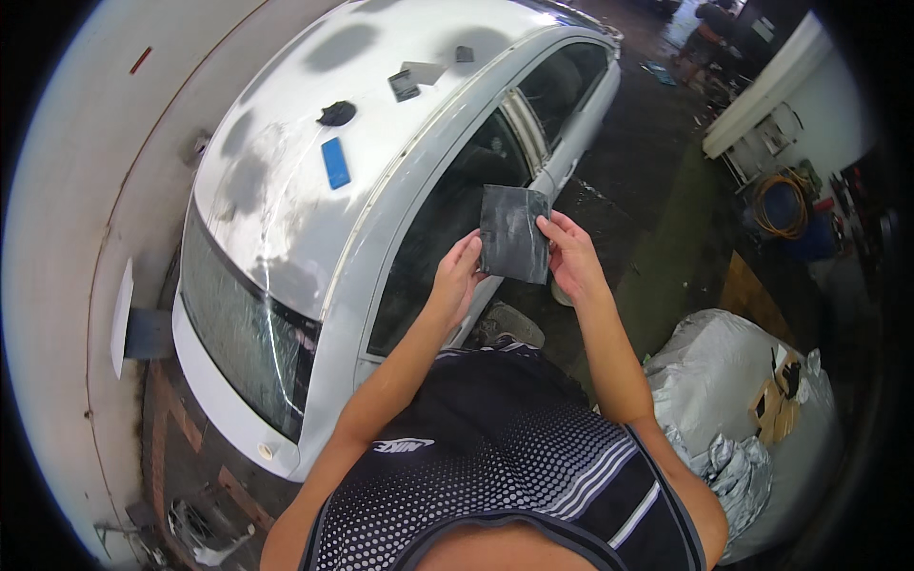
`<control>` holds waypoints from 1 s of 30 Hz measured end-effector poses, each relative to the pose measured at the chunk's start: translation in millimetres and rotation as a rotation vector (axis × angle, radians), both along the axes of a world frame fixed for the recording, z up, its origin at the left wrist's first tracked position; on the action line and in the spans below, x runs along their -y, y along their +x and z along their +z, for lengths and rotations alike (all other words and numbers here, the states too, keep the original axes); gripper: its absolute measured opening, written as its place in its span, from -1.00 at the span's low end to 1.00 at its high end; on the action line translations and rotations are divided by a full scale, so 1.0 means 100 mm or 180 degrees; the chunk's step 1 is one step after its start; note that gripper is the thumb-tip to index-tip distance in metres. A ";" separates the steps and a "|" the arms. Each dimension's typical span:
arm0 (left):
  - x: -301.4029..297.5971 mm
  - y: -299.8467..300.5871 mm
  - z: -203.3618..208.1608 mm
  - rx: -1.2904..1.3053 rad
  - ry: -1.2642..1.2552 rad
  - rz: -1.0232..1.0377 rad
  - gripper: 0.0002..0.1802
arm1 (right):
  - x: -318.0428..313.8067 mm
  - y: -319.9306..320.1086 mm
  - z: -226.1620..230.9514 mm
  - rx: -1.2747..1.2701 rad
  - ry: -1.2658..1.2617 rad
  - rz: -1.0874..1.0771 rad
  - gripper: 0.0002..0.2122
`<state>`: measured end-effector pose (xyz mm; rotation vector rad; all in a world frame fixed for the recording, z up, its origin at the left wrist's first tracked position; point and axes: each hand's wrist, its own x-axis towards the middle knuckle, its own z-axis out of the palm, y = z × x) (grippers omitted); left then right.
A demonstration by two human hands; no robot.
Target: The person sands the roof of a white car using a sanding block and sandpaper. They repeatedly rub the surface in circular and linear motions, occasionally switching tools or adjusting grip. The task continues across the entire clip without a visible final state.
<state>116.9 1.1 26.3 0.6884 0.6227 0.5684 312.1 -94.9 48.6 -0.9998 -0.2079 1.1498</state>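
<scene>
Grip: both hands pinching dark sandpaper sheet [514, 233], left hand [459, 276] on lower left edge, right hand [569, 252] on right edge | sheet upright, long axis vertical, between grips | white car roof [286, 190] leftward, nearer left hand; blue block [334, 163] there.

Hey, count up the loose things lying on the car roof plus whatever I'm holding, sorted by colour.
Blue: 1, a blue block on the car roof
Black: 1, a black lump
Dark grey: 4, three small sheets on the roof and the dark sheet held between the left hand and right hand
Total: 6
</scene>
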 end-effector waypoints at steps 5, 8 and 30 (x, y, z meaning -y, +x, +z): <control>-0.02 -0.16 -0.03 -0.0077 0.0452 0.0384 -0.49 | -0.16 -0.28 -0.01 -0.0026 -0.0149 0.0271 -0.57; 0.04 -0.08 -0.04 -0.0325 0.0731 0.1019 -0.49 | -0.15 -0.37 -0.08 0.0349 -0.0258 0.0369 -0.44; 0.30 0.00 -0.38 -0.1774 0.2871 0.0239 -0.59 | 0.46 -0.20 -0.51 0.1676 -0.0120 -0.0314 -0.67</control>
